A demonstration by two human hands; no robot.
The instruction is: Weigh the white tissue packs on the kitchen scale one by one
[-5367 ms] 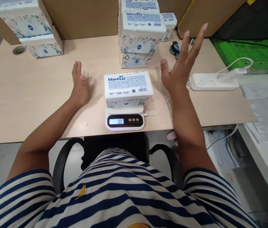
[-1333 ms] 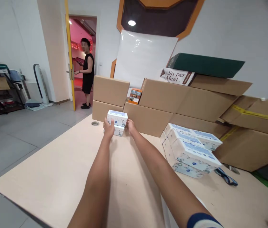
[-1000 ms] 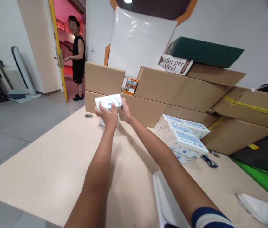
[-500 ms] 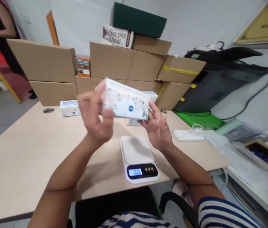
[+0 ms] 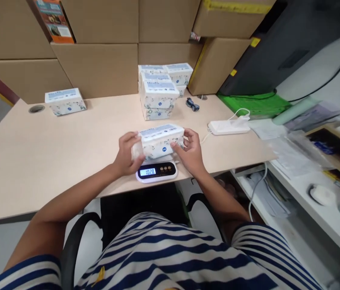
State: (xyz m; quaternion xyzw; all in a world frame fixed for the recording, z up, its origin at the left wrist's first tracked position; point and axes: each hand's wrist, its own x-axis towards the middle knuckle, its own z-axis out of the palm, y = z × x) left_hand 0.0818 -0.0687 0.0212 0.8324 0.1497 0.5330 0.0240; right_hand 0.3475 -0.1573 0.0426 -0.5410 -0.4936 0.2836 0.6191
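A white pack of tissues [image 5: 161,141] with a leaf print and a blue emblem is between my two hands, over the white kitchen scale [image 5: 157,172]. My left hand [image 5: 129,155] is closed round the pack's left end. At the right end my right hand [image 5: 191,151] grips it, thumb on the front face and fingers behind. The pack hides most of the scale's platform, so I cannot tell whether it rests fully on it. Lit digits show on the scale's display. Behind stand several stacked packs of tissues [image 5: 159,98] of the same kind.
Another tissue pack [image 5: 65,102] lies at the back left, near a cable hole [image 5: 36,109]. Cardboard boxes [image 5: 103,68] wall off the table's rear. A small dark object [image 5: 192,104], a white power strip [image 5: 229,126] and a green mat [image 5: 252,105] are on the right.
Both hands have lowered the tissue pack from in front of the boxes down to the scale. My view has tilted downward, showing the stacked packs behind.
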